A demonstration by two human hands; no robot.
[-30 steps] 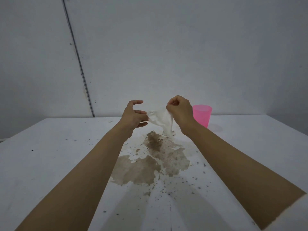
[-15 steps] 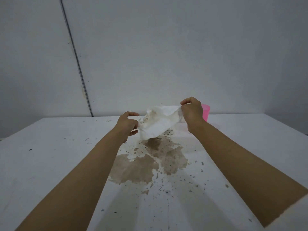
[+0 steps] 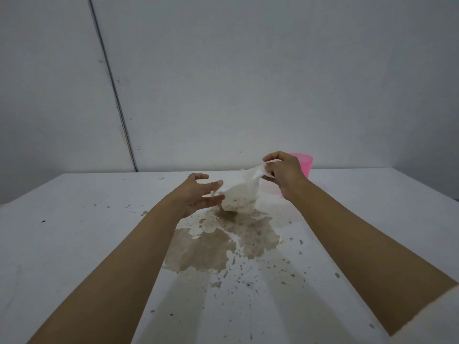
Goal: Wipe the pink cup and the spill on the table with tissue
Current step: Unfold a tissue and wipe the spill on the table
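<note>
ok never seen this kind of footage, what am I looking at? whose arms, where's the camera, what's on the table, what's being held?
There is no robot: a person wears one wide-angle camera on the head, looking forward and down, so both bare arms reach in from below. The right hand pinches a crumpled white tissue that hangs above the table. The left hand is open, fingers spread beside the tissue. A brown spill with scattered specks lies on the table below. A pink cup stands upright behind the right hand, near the wall.

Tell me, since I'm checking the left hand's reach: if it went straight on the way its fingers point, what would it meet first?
The left hand, fingers spread, points right and slightly away, at the tissue hanging from the right hand. It would likely meet the tissue first; they may already touch, depth is unclear.
</note>
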